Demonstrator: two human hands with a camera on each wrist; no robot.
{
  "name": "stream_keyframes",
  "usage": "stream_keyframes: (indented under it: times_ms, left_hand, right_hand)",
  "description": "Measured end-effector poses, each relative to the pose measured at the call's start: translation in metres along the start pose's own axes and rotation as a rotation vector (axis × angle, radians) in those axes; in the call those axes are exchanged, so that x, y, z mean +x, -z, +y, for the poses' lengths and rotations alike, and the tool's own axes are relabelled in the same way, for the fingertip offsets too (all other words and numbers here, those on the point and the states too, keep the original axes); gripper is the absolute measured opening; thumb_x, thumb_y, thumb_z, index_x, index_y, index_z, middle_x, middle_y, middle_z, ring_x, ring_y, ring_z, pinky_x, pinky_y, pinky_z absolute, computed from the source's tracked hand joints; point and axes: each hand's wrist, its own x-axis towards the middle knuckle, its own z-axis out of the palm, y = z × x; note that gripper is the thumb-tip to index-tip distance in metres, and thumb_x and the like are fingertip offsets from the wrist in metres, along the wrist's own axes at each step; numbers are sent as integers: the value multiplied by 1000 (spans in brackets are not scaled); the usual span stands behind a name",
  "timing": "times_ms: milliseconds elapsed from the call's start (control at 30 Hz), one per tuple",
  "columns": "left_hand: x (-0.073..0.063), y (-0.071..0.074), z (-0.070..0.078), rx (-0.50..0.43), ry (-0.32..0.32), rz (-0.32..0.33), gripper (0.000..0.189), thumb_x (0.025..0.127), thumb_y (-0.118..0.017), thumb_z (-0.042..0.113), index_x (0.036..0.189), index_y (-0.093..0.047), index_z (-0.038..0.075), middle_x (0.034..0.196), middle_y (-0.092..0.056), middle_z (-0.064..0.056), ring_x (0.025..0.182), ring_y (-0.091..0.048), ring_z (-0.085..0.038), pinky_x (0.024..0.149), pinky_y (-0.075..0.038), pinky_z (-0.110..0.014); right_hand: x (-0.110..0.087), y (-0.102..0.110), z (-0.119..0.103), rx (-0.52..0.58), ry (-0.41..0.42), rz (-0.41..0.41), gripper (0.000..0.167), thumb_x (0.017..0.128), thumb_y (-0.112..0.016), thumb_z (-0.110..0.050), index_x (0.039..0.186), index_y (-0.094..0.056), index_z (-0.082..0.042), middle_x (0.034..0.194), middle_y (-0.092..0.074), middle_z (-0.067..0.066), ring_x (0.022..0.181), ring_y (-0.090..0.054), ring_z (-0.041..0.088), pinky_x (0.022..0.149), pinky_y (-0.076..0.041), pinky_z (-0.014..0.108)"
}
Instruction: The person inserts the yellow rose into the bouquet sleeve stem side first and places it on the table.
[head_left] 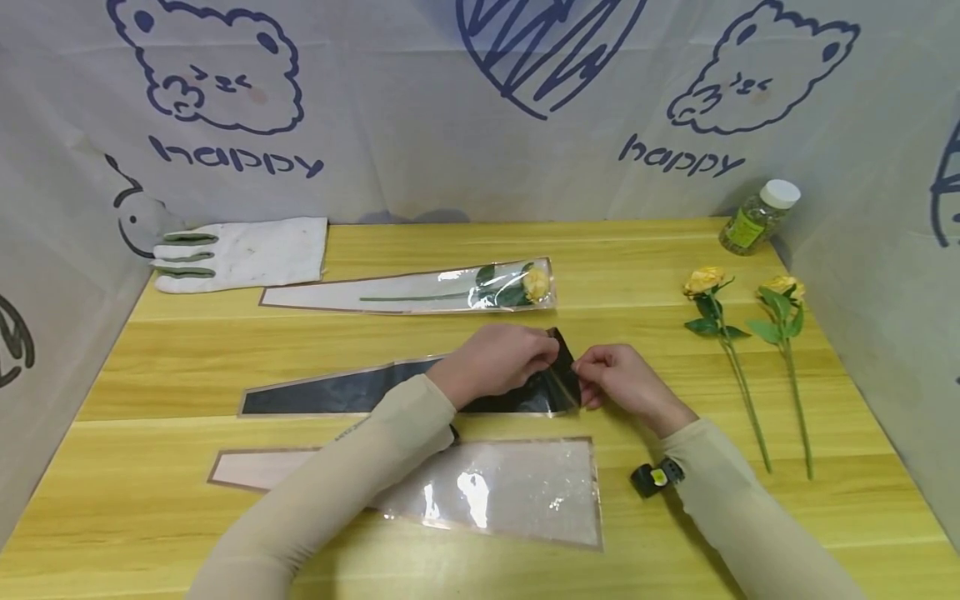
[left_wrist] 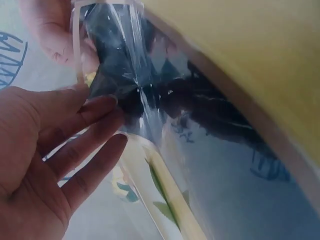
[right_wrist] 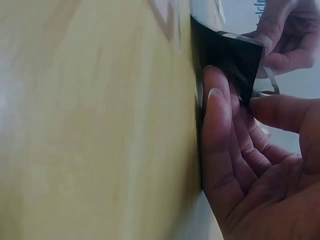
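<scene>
A long tapered black flower sleeve (head_left: 322,394) with a pale border lies across the middle of the table. At its wide end my left hand (head_left: 497,360) pinches the far corner between thumb and forefinger, its other fingers spread loosely in the left wrist view. My right hand (head_left: 624,385) pinches the same end's right edge, with thumb and fingertips on the black film (right_wrist: 232,57) in the right wrist view. This end is lifted, and its clear film (left_wrist: 132,55) shows creases and shine. Nearer me lies a pale pink sleeve (head_left: 525,483), partly under my left forearm.
Beyond the black sleeve, a clear sleeve (head_left: 315,297) holds a yellow rose (head_left: 536,284). Two more yellow roses (head_left: 738,367) (head_left: 793,375) lie at the right. A white-capped jar (head_left: 752,223) stands in the back right corner, a white glove (head_left: 262,252) at the back left.
</scene>
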Motion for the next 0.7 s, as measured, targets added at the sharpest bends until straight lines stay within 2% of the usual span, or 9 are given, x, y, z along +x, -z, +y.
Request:
stream_keyframes:
  times_ms: [300, 700]
  left_hand:
    - [-4, 4, -7, -10, -58, 40, 14, 96, -63, 13, 84, -59, 17, 81, -58, 7, 73, -55, -12, 66, -46, -30]
    - [-7, 4, -12, -15, -64, 39, 20, 99, -57, 11, 83, -49, 19, 72, -50, 7, 64, -49, -12, 59, -41, -28]
  right_hand:
    - [-1, 1, -1, -13, -1, -3, 16, 98, -51, -2, 95, -60, 12, 66, -61, 11, 55, -62, 17, 53, -53, 29]
    - [0, 3, -2, -43, 0, -5, 14, 96, -53, 0, 93, -60, 12, 66, -62, 13, 53, -63, 17, 51, -53, 29]
